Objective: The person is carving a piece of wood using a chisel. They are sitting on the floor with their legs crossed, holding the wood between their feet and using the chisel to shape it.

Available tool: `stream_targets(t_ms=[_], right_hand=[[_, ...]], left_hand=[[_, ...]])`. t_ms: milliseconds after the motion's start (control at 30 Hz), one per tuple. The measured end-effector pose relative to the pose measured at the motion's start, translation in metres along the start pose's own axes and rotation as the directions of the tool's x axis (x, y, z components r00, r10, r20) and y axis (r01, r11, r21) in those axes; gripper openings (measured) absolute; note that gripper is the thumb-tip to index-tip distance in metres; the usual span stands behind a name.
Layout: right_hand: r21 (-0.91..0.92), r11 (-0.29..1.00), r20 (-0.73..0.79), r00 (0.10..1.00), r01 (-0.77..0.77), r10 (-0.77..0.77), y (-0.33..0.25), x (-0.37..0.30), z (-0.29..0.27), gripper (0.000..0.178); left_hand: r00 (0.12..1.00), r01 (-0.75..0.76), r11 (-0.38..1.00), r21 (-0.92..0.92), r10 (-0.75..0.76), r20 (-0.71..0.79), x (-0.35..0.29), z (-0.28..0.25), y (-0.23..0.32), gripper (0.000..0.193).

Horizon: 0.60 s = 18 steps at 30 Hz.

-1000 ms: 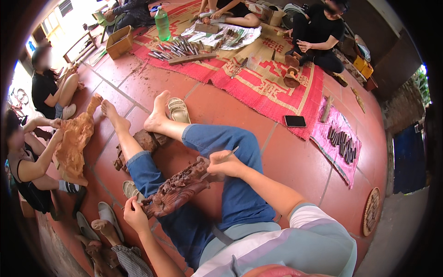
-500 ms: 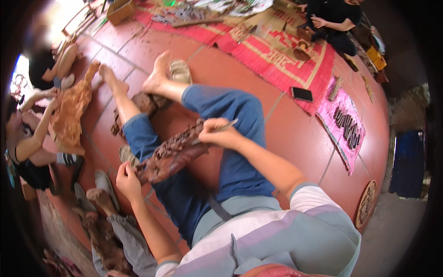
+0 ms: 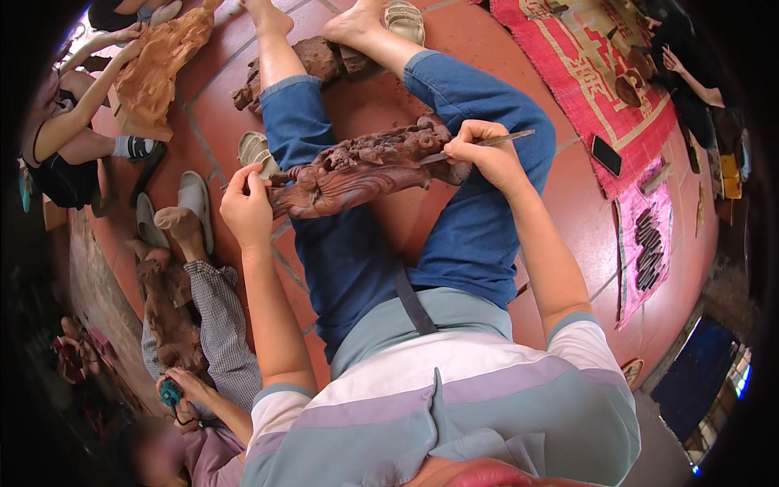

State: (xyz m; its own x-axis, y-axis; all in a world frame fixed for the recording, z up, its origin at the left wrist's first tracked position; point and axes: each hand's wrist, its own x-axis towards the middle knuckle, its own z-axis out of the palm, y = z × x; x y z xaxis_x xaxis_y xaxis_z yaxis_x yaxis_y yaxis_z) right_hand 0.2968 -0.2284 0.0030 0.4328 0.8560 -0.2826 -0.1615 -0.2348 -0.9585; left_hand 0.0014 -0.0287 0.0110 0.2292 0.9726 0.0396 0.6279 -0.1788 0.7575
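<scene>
Across my lap lies a long, dark brown wood carving (image 3: 357, 174), knobbly along its upper side and cut with flowing grooves along its lower side. My left hand (image 3: 246, 209) is closed round its left end, the fingertips at the very edge. In my right hand (image 3: 487, 154) I grip a thin, flat metal carving tool (image 3: 516, 136). One end of it sticks out to the right past my fingers; the other reaches the carving's right part. Whether its tip touches the wood is hard to tell.
Beyond my knees rests a rough wood block (image 3: 316, 58) by a sandal (image 3: 404, 22). At left, a person holds a pale orange carving (image 3: 166, 69); lower left, another holds a green power tool (image 3: 170, 393). A phone (image 3: 606, 155) lies on the red mat (image 3: 560, 89), near a pink cloth (image 3: 629, 256) with dark tools.
The view has turned, so my legs and the mat sit higher and further right. The carving now lies closer to level. Both hands keep their grips.
</scene>
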Motion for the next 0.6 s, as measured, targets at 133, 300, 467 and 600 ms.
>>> stream_targets(t_ms=[133,300,467,600], right_hand=[[0.121,0.992,-0.004,0.999,0.039,-0.039,-0.002,0.011,0.035,0.018],[0.051,0.998,0.037,0.999,-0.038,0.036,0.004,0.012,0.012,0.022],[0.230,0.973,0.074,0.997,-0.020,0.003,-0.014,0.019,0.032,0.020],[0.211,0.977,0.112,0.994,-0.014,-0.010,-0.002,0.019,0.032,0.019]], left_hand=[[1.000,-0.012,1.000,-0.002,0.012,-0.021,0.002,0.001,-0.003,0.020],[1.000,-0.025,0.999,-0.026,0.025,-0.016,-0.001,0.002,-0.004,0.019],[1.000,-0.013,0.999,-0.032,0.012,-0.021,0.003,0.001,-0.003,0.019],[0.999,-0.029,0.999,-0.027,0.029,-0.017,0.001,0.000,-0.005,0.019]])
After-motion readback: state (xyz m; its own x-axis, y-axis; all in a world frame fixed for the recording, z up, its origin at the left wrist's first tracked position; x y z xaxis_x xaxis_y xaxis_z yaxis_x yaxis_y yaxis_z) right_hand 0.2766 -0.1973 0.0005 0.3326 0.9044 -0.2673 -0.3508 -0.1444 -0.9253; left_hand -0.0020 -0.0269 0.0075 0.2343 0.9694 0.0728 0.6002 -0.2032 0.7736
